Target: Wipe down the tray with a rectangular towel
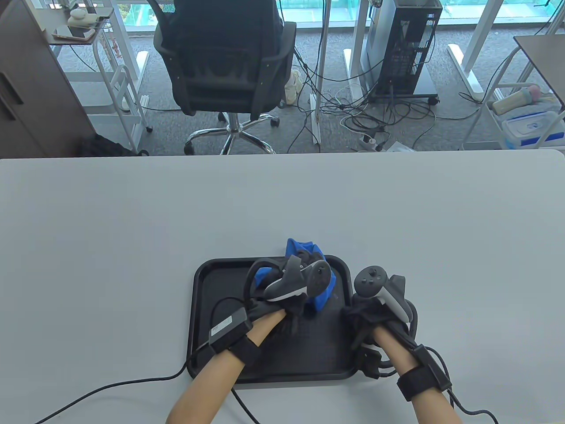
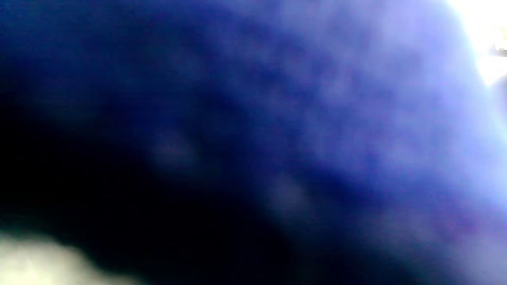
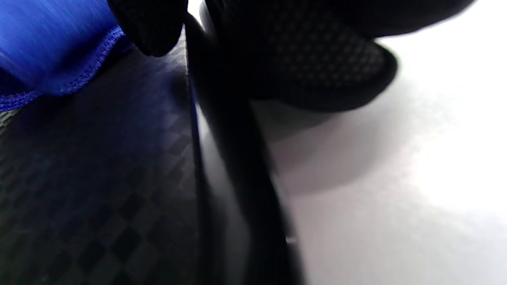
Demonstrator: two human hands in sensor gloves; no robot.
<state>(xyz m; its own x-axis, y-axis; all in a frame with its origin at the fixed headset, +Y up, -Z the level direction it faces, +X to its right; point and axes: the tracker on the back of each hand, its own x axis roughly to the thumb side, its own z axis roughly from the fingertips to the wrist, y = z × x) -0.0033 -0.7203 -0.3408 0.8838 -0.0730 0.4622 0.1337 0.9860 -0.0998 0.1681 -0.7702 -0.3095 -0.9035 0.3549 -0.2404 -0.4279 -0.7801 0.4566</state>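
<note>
Bunching the one blue towel (image 1: 321, 295) in my left hand (image 1: 289, 291), I hold it on the far right part of the single black tray (image 1: 207, 282). My right hand (image 1: 375, 318) grips the tray's right rim, fingers (image 3: 317, 59) curled over it.

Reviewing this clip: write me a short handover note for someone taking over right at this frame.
Left hand: on the bunched blue towel, pressing it into the black tray near its far right corner.
Right hand: at the tray's right rim, one finger inside, the rest outside on the table; it seems to steady it.
Done: towel is on the tray, wiping seemingly under way; how much is wiped cannot be told.
Left: wipe the rest of the tray floor.
</note>
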